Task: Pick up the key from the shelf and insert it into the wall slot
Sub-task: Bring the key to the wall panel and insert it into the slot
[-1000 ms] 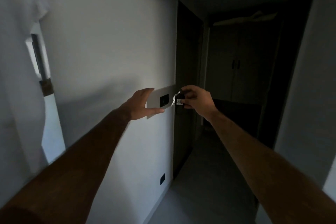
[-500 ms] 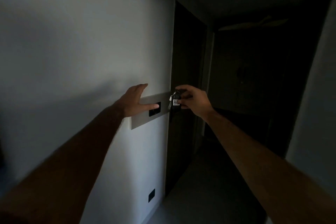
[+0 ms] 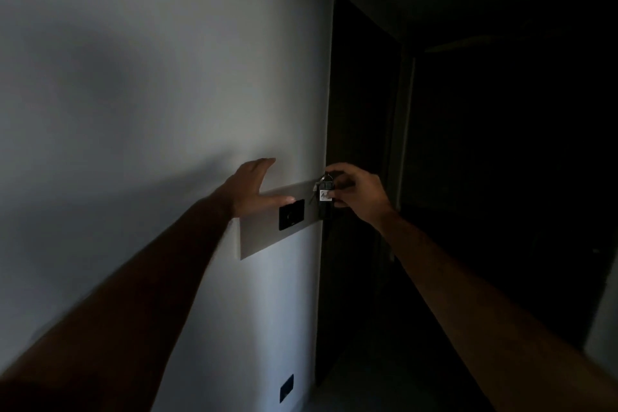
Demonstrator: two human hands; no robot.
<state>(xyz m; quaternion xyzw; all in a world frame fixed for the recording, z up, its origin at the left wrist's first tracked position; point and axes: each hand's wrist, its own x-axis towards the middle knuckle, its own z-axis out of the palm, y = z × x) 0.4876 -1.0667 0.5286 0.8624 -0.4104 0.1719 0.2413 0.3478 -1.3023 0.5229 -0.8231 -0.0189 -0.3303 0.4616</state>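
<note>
My right hand (image 3: 359, 192) pinches the key (image 3: 325, 191), a small bunch with a white tag and metal ring, at the right end of a grey wall panel (image 3: 264, 237). A dark slot fitting (image 3: 323, 211) sits just below the key at the panel's end; whether the key is inside it is too dark to tell. My left hand (image 3: 252, 187) lies flat and open on the wall, thumb resting on the panel's upper edge above a black rectangular switch (image 3: 291, 214).
The white wall fills the left. A dark doorway (image 3: 361, 177) opens right of the panel and the corridor beyond is nearly black. A black socket (image 3: 286, 383) sits low on the wall near the floor.
I have stepped closer to the panel and the scene has grown darker. My right hand has brought the key onto the panel's right end. My left hand stays pressed to the wall.
</note>
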